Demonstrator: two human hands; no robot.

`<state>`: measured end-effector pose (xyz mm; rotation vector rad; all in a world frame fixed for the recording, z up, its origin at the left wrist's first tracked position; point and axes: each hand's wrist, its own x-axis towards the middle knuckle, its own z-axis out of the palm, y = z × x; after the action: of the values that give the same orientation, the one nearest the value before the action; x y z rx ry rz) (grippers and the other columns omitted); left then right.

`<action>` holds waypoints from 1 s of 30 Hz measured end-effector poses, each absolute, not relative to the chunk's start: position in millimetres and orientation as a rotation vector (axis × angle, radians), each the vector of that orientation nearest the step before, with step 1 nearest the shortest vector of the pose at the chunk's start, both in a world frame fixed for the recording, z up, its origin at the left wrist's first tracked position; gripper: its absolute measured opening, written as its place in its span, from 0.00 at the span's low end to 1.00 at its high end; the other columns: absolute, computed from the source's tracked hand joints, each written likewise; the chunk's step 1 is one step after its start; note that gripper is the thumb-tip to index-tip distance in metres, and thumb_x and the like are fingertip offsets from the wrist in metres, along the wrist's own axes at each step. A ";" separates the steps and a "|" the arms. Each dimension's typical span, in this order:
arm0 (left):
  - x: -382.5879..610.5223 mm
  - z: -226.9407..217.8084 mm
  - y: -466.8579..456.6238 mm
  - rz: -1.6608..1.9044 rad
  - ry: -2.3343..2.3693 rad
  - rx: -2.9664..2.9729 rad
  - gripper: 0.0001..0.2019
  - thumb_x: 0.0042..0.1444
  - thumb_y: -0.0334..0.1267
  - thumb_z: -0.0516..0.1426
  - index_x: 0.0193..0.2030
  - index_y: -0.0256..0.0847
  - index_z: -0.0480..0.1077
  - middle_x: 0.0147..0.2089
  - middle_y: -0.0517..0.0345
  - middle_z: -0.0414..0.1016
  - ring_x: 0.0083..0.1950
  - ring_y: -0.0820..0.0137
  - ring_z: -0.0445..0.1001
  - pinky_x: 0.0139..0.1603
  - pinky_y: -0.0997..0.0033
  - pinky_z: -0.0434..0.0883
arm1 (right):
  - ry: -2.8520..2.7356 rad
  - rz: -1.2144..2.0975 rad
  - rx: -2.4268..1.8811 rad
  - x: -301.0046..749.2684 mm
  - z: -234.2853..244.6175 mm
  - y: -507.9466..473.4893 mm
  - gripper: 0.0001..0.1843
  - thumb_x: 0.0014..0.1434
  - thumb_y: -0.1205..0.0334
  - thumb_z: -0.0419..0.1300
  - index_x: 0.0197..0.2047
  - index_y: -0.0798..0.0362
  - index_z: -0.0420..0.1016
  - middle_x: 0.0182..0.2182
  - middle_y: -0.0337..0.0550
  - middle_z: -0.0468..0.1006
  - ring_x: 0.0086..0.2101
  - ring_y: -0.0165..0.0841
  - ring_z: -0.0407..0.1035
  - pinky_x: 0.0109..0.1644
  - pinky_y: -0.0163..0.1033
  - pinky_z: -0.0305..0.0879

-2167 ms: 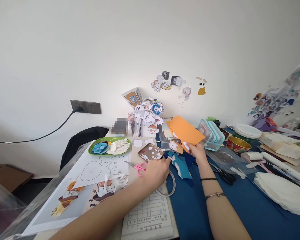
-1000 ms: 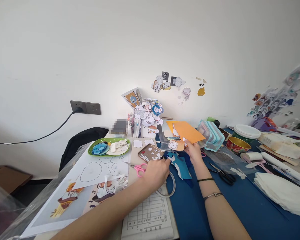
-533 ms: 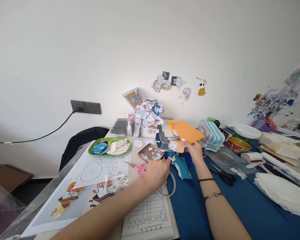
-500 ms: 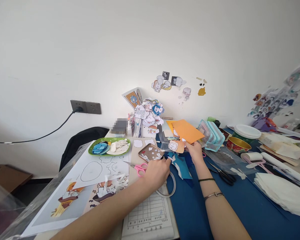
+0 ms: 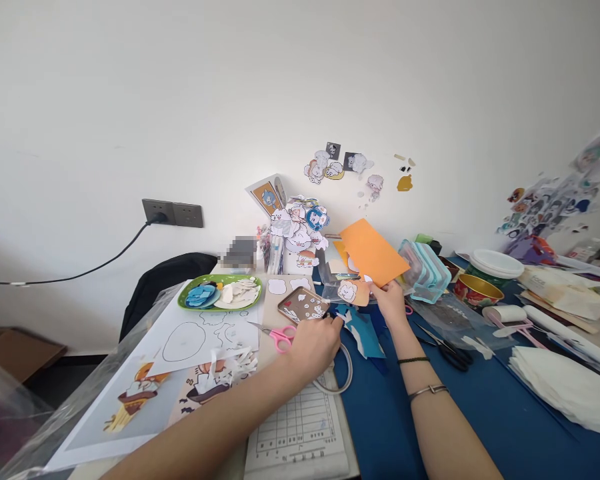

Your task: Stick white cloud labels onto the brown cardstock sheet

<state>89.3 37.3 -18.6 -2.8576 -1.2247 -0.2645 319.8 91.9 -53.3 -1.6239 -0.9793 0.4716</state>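
Observation:
My right hand [image 5: 391, 303] pinches the lower edge of an orange paper sheet [image 5: 373, 252], holding it tilted up above the desk. A small orange cut-out with a white cartoon animal [image 5: 353, 291] sits just left of that hand. My left hand [image 5: 314, 345] rests knuckles-up on the desk with its fingers curled, by a blue paper cut-out [image 5: 361, 331]. Its fingertips are hidden, so what they touch is unclear. A phone in a brown cartoon case [image 5: 303, 305] lies just beyond it, and pink-handled scissors [image 5: 277, 335] lie to its left.
A green tray of paper scraps [image 5: 219, 293], printed drawing sheets [image 5: 200, 333] and a gridded form [image 5: 300, 430] lie on the left. Black scissors [image 5: 447, 350], a teal lidded box [image 5: 425, 270], a gold bowl [image 5: 475, 289] and stacked white paper [image 5: 563, 387] crowd the blue mat [image 5: 480, 413].
My right hand lowered the orange sheet toward the desk, then tilted it back up. My left hand has stayed where it was.

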 end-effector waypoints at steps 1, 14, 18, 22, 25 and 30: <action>89.3 -18.8 37.3 -0.266 -1.225 -2.857 0.08 0.64 0.36 0.51 0.42 0.35 0.70 0.35 0.58 0.75 0.33 0.71 0.75 0.34 0.66 0.73 | -0.985 0.466 -1.624 319.9 -53.3 91.9 0.16 0.63 0.57 0.58 0.52 0.56 0.69 0.48 0.46 0.73 0.43 0.36 0.72 0.45 0.47 0.71; 88.9 -17.6 37.6 -0.261 -1.213 -2.869 0.07 0.64 0.33 0.50 0.42 0.36 0.69 0.35 0.58 0.75 0.32 0.70 0.75 0.33 0.67 0.73 | -1.097 0.496 -1.521 323.2 -49.1 90.6 0.15 0.63 0.57 0.58 0.50 0.56 0.70 0.46 0.46 0.74 0.41 0.35 0.72 0.43 0.45 0.72; 88.7 -17.5 37.7 -0.268 -1.202 -2.869 0.07 0.64 0.33 0.51 0.42 0.36 0.69 0.35 0.58 0.75 0.32 0.70 0.75 0.32 0.67 0.73 | -1.103 0.507 -1.521 324.4 -49.0 90.2 0.16 0.63 0.57 0.58 0.50 0.56 0.70 0.46 0.46 0.74 0.41 0.35 0.72 0.43 0.45 0.72; 88.9 -17.6 37.6 -0.269 -1.200 -2.874 0.07 0.64 0.33 0.51 0.42 0.36 0.69 0.35 0.57 0.75 0.33 0.70 0.75 0.33 0.66 0.73 | -1.090 0.513 -1.546 325.4 -49.4 89.7 0.16 0.63 0.57 0.58 0.50 0.56 0.70 0.46 0.46 0.74 0.42 0.36 0.72 0.43 0.45 0.72; 88.9 -16.9 36.9 -0.265 -1.209 -2.877 0.08 0.64 0.33 0.50 0.42 0.36 0.69 0.35 0.56 0.75 0.33 0.69 0.75 0.33 0.66 0.73 | -1.069 0.521 -1.559 326.2 -49.9 89.8 0.16 0.63 0.57 0.58 0.51 0.56 0.70 0.46 0.45 0.74 0.42 0.36 0.72 0.44 0.46 0.72; 88.7 -14.9 35.4 -0.260 -1.224 -2.885 0.08 0.64 0.33 0.50 0.43 0.35 0.69 0.36 0.55 0.76 0.33 0.69 0.75 0.34 0.66 0.72 | -1.041 0.560 -1.543 325.3 -49.9 89.2 0.16 0.63 0.58 0.58 0.52 0.56 0.69 0.48 0.46 0.73 0.43 0.36 0.72 0.44 0.46 0.71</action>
<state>88.7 35.4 -14.9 -2.8848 -1.2236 -0.2602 325.3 89.2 -49.9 -1.5429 -1.0407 0.5596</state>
